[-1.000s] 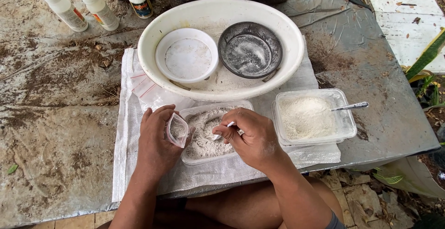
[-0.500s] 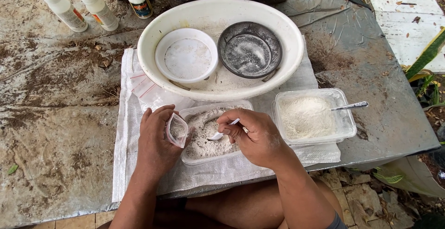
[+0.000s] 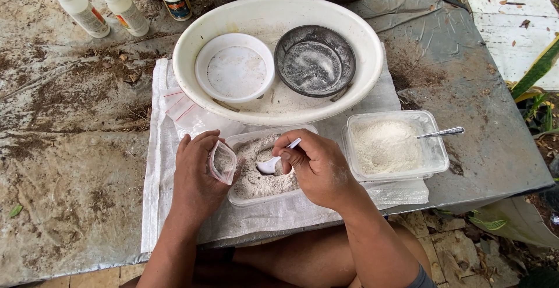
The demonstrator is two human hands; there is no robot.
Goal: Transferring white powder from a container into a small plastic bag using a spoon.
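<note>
Centre-bottom of frame: left hand (image 3: 195, 177) pinches a small zip bag (image 3: 222, 161) open at the rim of the clear tray (image 3: 256, 190) of grey powder, so spills drop back in. Right hand (image 3: 314, 168), fingers clamped on a white spoon (image 3: 272, 163), scoops w/ bowl toward the bag.

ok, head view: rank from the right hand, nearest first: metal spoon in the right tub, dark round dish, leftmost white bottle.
From the right hand:
1. Metal spoon, to its right, in the white-powder tub.
2. Dark round dish, above it, inside the big basin.
3. Leftmost white bottle, far upper-left corner.
</note>
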